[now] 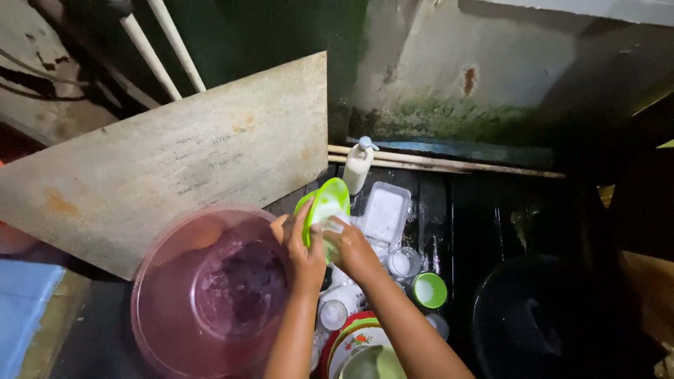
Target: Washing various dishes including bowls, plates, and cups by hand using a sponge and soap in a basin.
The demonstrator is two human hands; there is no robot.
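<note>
**Both hands on a green plate above a crowded wash spot**

The left hand [303,247] holds a lime-green plate [327,203] by its lower rim, tilted nearly on edge above the pile of dishes. The left grip is closed on that rim, thumb across the face. The right hand [349,247] presses against the plate's inner surface with fingers curled; it seems to hold a small pale cloth or sponge, though the view is too dim to be sure.

The plate looks like thin plastic: light, stiff, unlikely to break, but probably slick when wet. By my judgement the rim is the safest hold, with thumb and fingers on opposite faces.

Just left of the hands stands a large translucent pink basin [210,291] with dark water in it. Behind the plate a white pump bottle [358,165] stands upright, beside an open white plastic box [385,213]. Below the hands lie crowded dishes: a small glass [403,262], a green-rimmed cup [429,290], a round white lid or cup [333,314] and a floral plate with a red rim [354,338]. A dark tub [526,323] sits well to the right. A grey board [175,158] leans against the wall on the left. The stacked dishes leave little room beneath the plate.
</note>
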